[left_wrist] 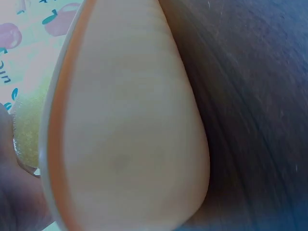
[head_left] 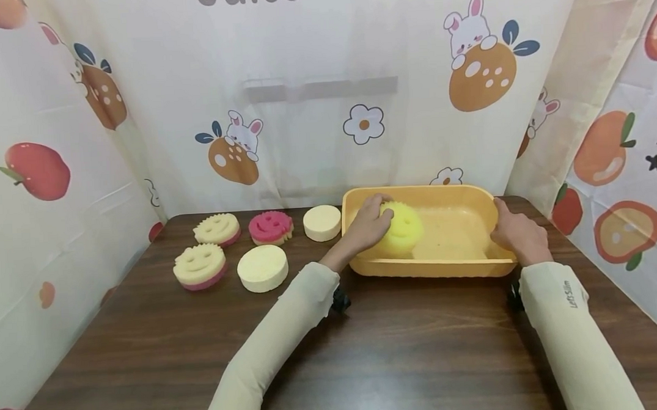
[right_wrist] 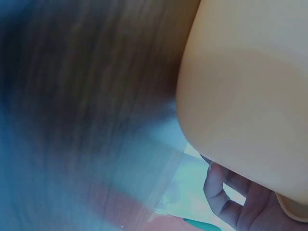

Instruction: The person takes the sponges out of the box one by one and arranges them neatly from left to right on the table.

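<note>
A bright yellow smiley-face sponge [head_left: 403,229] stands tilted inside the left end of an orange-yellow plastic basin [head_left: 436,269]. My left hand [head_left: 369,224] reaches over the basin's left side and grips that sponge by its left edge. In the left wrist view the basin's outer wall [left_wrist: 125,115] covers most of the picture, with part of the sponge [left_wrist: 29,130] beside the hand past the rim. My right hand [head_left: 519,232] holds the basin's right end at the rim. Its curled fingers [right_wrist: 219,192] show against the outer wall in the right wrist view.
Left of the basin, several sponges lie on the dark wooden table [head_left: 313,352]: cream smiley ones [head_left: 217,229] with pink undersides, a pink smiley one [head_left: 271,226], and plain pale round ones [head_left: 263,268]. Fruit-printed cloth [head_left: 299,47] hangs behind and along both sides.
</note>
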`<state>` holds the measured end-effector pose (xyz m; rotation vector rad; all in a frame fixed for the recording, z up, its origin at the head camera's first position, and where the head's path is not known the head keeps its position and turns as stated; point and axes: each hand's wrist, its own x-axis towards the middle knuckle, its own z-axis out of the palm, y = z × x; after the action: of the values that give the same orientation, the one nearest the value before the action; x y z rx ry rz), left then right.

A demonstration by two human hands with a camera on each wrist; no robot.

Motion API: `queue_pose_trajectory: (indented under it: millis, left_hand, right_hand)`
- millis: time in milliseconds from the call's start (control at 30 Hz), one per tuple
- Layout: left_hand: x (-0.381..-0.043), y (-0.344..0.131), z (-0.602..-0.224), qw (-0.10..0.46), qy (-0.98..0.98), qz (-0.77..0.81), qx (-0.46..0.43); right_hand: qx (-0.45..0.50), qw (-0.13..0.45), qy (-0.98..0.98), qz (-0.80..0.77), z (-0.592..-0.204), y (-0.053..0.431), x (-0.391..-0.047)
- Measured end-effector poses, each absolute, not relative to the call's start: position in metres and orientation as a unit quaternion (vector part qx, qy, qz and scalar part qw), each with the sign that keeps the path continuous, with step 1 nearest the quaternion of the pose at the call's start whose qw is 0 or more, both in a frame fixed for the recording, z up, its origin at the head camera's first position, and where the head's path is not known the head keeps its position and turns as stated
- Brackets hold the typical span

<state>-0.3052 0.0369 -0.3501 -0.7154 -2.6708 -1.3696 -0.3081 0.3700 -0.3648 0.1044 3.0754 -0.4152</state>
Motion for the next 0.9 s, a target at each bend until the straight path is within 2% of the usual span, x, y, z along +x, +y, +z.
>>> queue_pose_trajectory:
  millis: [400, 900]
  left_hand:
    - [-0.305, 0.011, -0.342, 0.031, -0.866, -0.45, -0.216]
    - [-0.306, -0.024, -0.334, 0.066, -0.864, -0.463, -0.188]
  right_hand:
    - [0.045, 0.026, 0.99, -0.132, -0.363, 0.368, -0.307]
    - [0.044, 0.027, 0.989, -0.136, -0.365, 0.37, -0.309]
